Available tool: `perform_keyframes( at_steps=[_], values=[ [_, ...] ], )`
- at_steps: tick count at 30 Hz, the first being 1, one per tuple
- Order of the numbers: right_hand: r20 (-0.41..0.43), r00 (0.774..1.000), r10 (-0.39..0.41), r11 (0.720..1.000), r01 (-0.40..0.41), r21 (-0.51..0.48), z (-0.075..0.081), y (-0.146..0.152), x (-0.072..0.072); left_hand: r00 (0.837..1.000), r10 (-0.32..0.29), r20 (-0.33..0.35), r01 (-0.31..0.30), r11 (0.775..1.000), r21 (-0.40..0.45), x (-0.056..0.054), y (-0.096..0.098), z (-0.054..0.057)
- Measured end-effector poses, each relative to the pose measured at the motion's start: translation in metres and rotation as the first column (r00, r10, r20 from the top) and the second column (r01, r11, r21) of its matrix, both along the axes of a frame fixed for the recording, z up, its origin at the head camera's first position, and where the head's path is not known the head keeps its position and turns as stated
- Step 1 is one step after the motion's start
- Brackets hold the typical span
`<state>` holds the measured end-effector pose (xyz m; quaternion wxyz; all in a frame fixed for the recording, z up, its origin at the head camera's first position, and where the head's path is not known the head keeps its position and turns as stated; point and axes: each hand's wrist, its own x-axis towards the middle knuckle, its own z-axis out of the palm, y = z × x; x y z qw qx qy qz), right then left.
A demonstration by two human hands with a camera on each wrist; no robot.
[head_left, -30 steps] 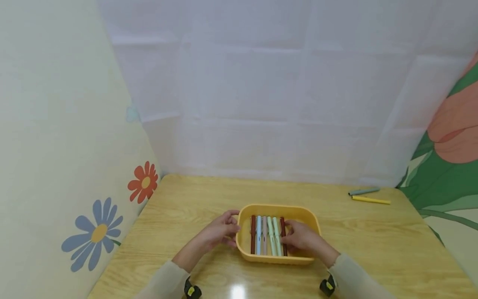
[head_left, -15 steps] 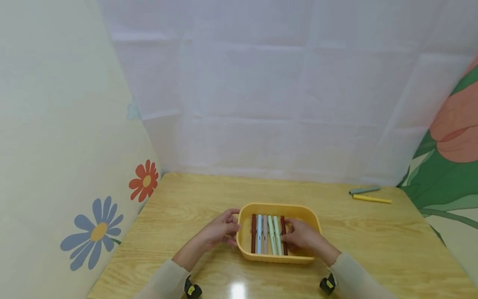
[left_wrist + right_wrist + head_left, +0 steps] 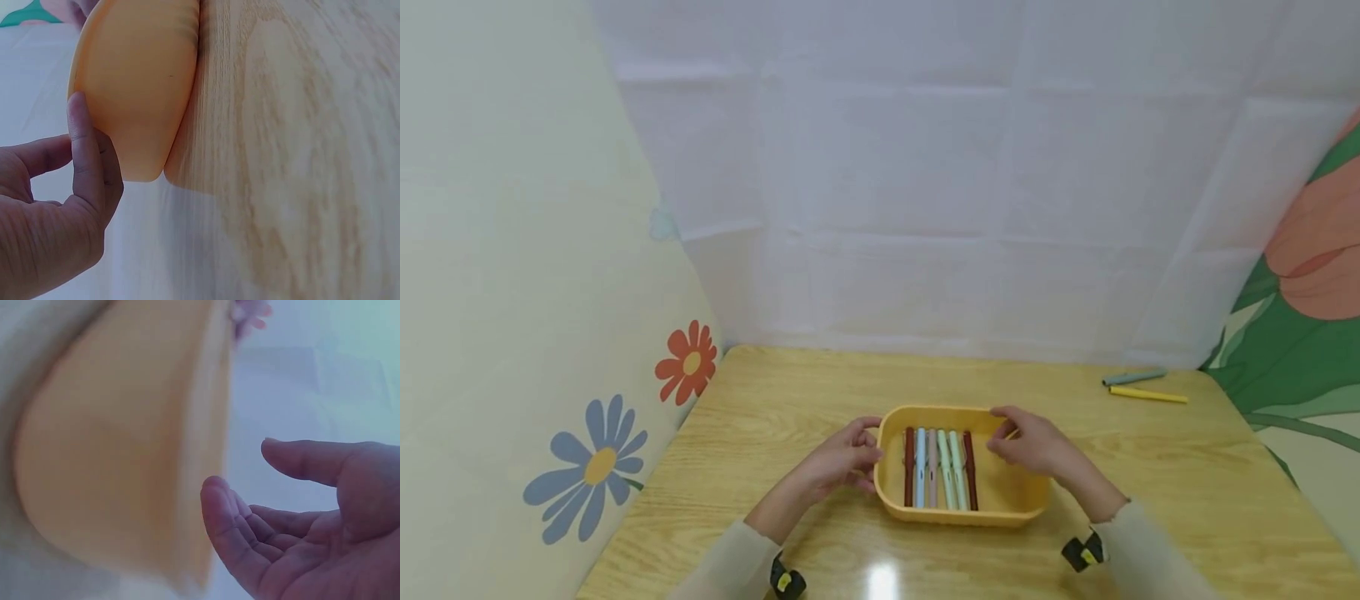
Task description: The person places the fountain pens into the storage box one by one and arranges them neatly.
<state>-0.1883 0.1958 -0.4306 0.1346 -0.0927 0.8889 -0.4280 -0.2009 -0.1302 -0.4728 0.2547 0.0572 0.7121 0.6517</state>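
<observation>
A yellow plastic tray (image 3: 1011, 496) stands on the table with a row of capped pens lying side by side in its left and middle part. From left they are a dark red pen (image 3: 909, 467), a light blue pen (image 3: 921, 468), a mauve pen (image 3: 932, 468), two pale green pens (image 3: 951, 468) and another dark red pen (image 3: 971, 471). My left hand (image 3: 835, 462) touches the tray's left wall from outside, fingers loosely bent. Over the tray's right end hovers my right hand (image 3: 1037, 446), thumb and fingers apart and nothing between them, as the right wrist view also shows.
At the table's far right lie a grey-green pen (image 3: 1135, 377) and a yellow pen (image 3: 1148, 394). A white sheet (image 3: 895, 292) hangs behind the wooden table (image 3: 805, 383). Walls with painted flowers flank it on both sides.
My right hand has let go of the right-hand dark red pen and moved up and right, over the tray's right end. The pen stays in the row. My left hand has not moved.
</observation>
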Motion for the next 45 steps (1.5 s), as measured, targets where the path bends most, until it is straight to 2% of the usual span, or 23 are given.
perform_keyframes(
  at_steps=[4,7,12,17,22,29,42,45],
  values=[
    [-0.024,0.999,-0.025,1.0,0.025,0.018,0.014,0.024,-0.001,1.0,-0.006,0.006,0.006,1.0,0.005,0.0,0.001,-0.001],
    [-0.075,0.997,-0.025,0.997,0.03,0.066,0.02,0.042,-0.004,1.0,-0.007,0.004,0.007,1.0,0.003,0.0,0.001,0.0],
    [-0.15,0.989,-0.002,0.992,0.022,0.128,0.022,0.068,-0.01,1.0,-0.006,0.005,0.006,1.0,-0.001,-0.001,0.0,0.001],
    [-0.169,0.986,-0.01,0.985,0.039,0.166,0.021,0.091,-0.014,1.0,-0.01,0.005,0.01,1.0,-0.001,-0.002,0.0,0.0],
    [-0.213,0.977,-0.02,0.976,0.065,0.208,0.016,0.111,-0.019,1.0,-0.01,0.004,0.01,1.0,-0.005,-0.002,0.0,0.0],
    [-0.308,0.951,-0.023,0.955,0.111,0.274,0.003,0.138,-0.027,1.0,-0.016,0.001,0.016,1.0,-0.004,-0.002,0.0,0.0],
    [-0.316,0.947,-0.062,0.933,0.168,0.32,-0.026,0.177,-0.047,1.0,-0.01,0.009,0.01,1.0,-0.011,0.0,0.0,0.003],
    [-0.297,0.952,-0.081,0.93,0.18,0.322,-0.032,0.189,-0.052,1.0,-0.005,0.014,0.005,1.0,-0.012,0.001,0.0,0.004]
  ],
)
